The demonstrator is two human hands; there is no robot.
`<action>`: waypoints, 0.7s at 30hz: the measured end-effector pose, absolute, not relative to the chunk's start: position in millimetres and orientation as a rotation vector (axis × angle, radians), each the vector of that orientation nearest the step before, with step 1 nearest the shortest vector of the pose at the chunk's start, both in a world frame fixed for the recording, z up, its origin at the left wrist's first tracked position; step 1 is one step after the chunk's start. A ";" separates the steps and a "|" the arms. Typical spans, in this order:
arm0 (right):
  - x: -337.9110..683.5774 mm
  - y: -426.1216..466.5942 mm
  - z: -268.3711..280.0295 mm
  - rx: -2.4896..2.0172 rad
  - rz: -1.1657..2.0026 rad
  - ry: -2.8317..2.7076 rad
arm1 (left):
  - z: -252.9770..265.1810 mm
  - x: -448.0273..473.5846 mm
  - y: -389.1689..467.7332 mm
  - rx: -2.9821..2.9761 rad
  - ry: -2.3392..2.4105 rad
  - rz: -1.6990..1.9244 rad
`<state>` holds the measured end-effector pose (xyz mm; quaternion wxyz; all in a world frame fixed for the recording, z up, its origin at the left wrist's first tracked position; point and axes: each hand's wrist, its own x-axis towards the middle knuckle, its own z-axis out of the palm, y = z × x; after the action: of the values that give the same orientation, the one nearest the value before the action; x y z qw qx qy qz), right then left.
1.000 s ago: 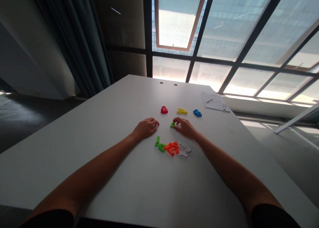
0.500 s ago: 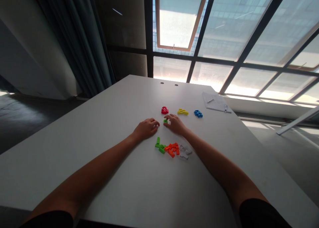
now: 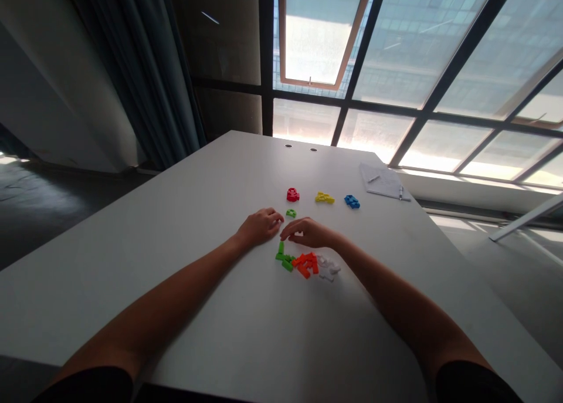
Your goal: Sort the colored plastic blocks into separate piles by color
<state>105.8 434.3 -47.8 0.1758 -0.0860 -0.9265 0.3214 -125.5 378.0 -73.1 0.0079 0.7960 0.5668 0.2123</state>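
A: What is the condition of the right hand?
B: It is palm-down over the white, smooth-topped surface. Its fingers are partly open, with a visible gap between thumb and forefinger, and no piece is seen in their hold. The fingertips are at the far end of the elongated bright-green block; contact cannot be determined.

A: And the left hand?
B: It rests on the surface. Its fingers are loosely bent and slightly apart, with no piece visible in their hold. The small, arch-shaped bright-green piece lies near its fingertips, on the far side of the right hand.

A: Specify the loose pieces on the near side.
B: Three groups adjoin, left to right: the angular green blocks, including the elongated one; the angular orange blocks; and the angular white blocks.

A: Specify the far row.
B: Left to right, spaced apart: the compact red block cluster, the low yellow block cluster and the compact blue block cluster. The arch-shaped piece is just on the near side of the red cluster. White paper sheets lie farther right.
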 end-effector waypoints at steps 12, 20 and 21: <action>113.3 454.1 -74.7 -0.773 0.498 -2.524 | -73.5 -125.9 378.7 2.507 1.782 0.655; 98.9 464.0 -87.3 -0.801 0.125 -2.479 | -75.4 -125.8 379.1 2.507 1.804 0.666; 98.7 463.7 -87.7 -0.804 0.094 -2.479 | -75.8 -125.9 379.3 2.505 1.802 0.670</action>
<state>98.7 463.7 -87.7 0.2635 -0.2974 -0.9170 0.0348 -125.9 379.3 -75.8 -0.0081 0.7932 0.5708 0.2121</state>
